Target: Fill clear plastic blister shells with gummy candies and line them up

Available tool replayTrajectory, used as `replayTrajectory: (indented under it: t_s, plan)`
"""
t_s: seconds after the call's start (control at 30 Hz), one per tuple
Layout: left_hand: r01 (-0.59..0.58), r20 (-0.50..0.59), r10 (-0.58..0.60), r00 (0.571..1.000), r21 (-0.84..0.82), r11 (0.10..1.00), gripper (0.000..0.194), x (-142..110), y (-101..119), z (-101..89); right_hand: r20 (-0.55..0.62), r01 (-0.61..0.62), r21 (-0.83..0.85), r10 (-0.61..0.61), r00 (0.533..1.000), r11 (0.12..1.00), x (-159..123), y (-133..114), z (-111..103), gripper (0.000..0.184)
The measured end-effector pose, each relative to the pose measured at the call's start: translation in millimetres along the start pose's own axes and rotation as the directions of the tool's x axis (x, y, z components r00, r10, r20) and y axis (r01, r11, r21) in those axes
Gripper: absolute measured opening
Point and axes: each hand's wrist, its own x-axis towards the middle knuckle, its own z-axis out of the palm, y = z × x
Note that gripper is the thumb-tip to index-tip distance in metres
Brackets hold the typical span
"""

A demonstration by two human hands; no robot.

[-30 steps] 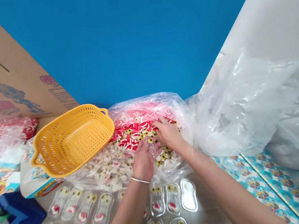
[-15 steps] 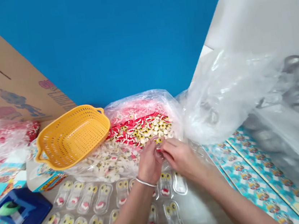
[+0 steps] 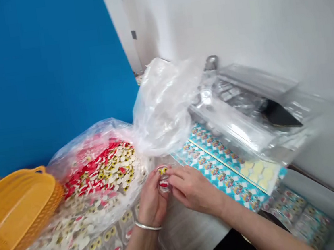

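Note:
My left hand (image 3: 154,199), with a silver bangle on its wrist, holds a small clear plastic blister tray (image 3: 163,180). Two yellow eye-shaped candies sit in its upper part and a red and white mouth-shaped candy lies below them. The fingers of my right hand (image 3: 189,187) are bent together at the tray's right edge. To the left of my hands lies an open clear bag (image 3: 106,124) with many loose eye and mouth candies (image 3: 105,169) in it. Filled blister trays (image 3: 114,245) stand in rows on the table, partly hidden by my left forearm.
A yellow perforated basket (image 3: 19,208) stands at the left. Past my right hand lie printed blue sheets (image 3: 220,163), a crumpled clear bag (image 3: 165,109) and a bag of clear plastic pieces (image 3: 243,103). Packed sheets of trays (image 3: 299,214) sit lower right.
My right hand has come from the candy pile to the blister tray in my left hand, where a red mouth candy now shows below the eyes. The view has swung right.

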Motion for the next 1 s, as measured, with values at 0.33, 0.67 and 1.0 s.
replayTrajectory:
  t_s: [0.33,0.67,1.0]
  plan:
    - [-0.088,0.054,0.080,0.995,0.164,0.983,0.028,13,45,48.8,-0.070,-0.473,-0.164,0.468,0.881,0.865,85,124,-12,0.033]
    - [-0.198,-0.066,0.202,0.977,0.068,0.978,0.032,34,78,42.9,0.190,-0.233,-0.287,0.294,0.937,0.929,154,184,18,0.038]
    - [-0.091,-0.001,0.091,0.996,0.041,0.995,0.025,10,41,32.4,0.023,-0.433,-0.405,0.482,0.876,0.805,106,124,-23,0.034]
